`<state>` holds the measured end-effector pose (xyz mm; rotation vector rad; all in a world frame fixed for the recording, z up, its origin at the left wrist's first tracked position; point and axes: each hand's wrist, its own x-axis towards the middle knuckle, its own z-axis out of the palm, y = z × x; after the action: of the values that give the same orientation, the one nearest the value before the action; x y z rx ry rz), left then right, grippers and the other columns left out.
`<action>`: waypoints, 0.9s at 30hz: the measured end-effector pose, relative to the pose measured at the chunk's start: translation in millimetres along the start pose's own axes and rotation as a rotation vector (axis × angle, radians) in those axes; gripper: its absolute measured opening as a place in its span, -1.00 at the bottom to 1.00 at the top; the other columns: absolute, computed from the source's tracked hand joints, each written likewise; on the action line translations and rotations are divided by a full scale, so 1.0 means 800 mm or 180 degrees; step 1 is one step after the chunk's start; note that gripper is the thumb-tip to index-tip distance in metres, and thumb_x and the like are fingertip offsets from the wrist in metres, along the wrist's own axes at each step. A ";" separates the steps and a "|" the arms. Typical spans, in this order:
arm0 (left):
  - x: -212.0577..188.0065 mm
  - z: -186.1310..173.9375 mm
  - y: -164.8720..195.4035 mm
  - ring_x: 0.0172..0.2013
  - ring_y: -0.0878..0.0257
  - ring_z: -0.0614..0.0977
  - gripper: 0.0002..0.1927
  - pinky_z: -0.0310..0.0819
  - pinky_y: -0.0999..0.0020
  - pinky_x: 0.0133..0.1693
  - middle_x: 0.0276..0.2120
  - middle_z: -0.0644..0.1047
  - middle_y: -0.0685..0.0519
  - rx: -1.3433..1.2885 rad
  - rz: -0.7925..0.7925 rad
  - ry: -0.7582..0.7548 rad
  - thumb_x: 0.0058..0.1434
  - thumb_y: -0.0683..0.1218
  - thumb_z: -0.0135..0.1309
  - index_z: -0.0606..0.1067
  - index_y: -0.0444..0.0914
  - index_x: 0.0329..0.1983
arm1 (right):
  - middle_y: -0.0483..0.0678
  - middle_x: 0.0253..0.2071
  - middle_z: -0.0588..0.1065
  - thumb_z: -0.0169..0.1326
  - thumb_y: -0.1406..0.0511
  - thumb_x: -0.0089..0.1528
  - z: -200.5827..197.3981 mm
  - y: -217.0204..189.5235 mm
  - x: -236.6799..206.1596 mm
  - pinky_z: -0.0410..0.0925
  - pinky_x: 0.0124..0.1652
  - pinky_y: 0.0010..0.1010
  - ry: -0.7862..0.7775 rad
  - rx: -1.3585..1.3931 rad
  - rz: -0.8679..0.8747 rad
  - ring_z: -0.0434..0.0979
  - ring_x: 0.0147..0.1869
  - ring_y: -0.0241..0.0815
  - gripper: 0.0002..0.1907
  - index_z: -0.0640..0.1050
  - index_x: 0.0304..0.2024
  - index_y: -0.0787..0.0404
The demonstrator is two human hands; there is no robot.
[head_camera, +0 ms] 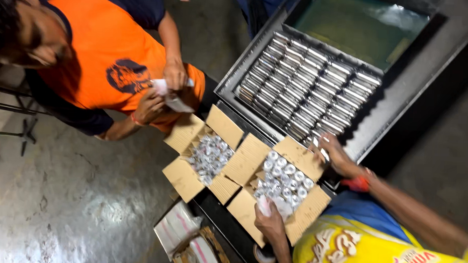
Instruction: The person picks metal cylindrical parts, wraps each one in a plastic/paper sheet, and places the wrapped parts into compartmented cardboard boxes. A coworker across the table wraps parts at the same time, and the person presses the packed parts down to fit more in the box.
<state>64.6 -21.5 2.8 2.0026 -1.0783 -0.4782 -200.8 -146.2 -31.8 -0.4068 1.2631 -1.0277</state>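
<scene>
While the left hand is gripping a small white piece inside the near carton, the right hand (fingers curled, contents unclear) is reaching the metal tray; next calls for a clean pinch.

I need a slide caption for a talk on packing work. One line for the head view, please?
Left hand in an open carton of small capped pieces, right hand at a roller tray.

Two open brown cardboard boxes sat side by side; pale wrapped packets, perhaps plastic, lay below them.
</scene>
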 end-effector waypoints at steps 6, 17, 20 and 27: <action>0.005 0.018 0.007 -0.36 0.01 0.68 -0.80 0.54 0.14 -0.27 -0.34 0.67 -0.15 -0.0427 -0.0699 -0.0736 0.17 -0.14 0.20 0.59 -0.35 -0.19 | 0.18 -0.24 0.53 0.03 0.40 0.30 0.052 0.052 -0.082 0.42 -0.54 -0.42 -0.1754 -0.0346 0.1166 0.61 -0.43 -0.14 -0.73 0.40 0.02 0.40; -0.038 -0.023 -0.019 -0.58 0.28 0.44 -0.90 0.33 0.32 -0.48 -0.44 0.61 0.03 -0.1281 -0.0893 -0.1874 0.23 -0.14 0.17 0.57 -0.29 -0.25 | -0.10 -0.29 0.55 0.03 0.02 0.33 0.089 0.029 -0.109 0.47 -0.27 -0.24 -0.1865 -0.2996 -0.1427 0.60 -0.28 -0.24 -0.52 0.48 0.16 0.17; -0.063 -0.069 -0.031 -0.40 0.38 0.42 -0.89 0.27 0.42 -0.35 -0.38 0.49 0.08 -0.2460 -0.0674 -0.2747 0.32 -0.22 0.26 0.55 -0.35 -0.21 | -0.13 -0.20 0.40 -0.04 0.08 0.38 0.082 0.037 -0.116 0.41 -0.35 -0.34 -0.2907 -0.2265 -0.0838 0.48 -0.39 -0.30 -0.54 0.37 0.21 0.20; 0.028 -0.045 -0.067 -0.35 0.09 0.71 -0.63 0.56 0.22 -0.27 -0.32 0.64 -0.14 -0.0455 -0.0325 -0.1079 0.32 0.01 0.19 0.52 -0.26 0.11 | -0.20 -0.52 0.36 0.11 0.26 0.30 0.082 0.050 -0.144 0.10 -0.65 -0.64 -0.3621 -0.1468 0.1774 0.22 -0.63 -0.48 -0.74 0.44 -0.02 0.21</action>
<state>128.1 -6.1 -16.3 1.8974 -1.1095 -0.9489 -119.8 -49.5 25.4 -0.7855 0.4756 0.0643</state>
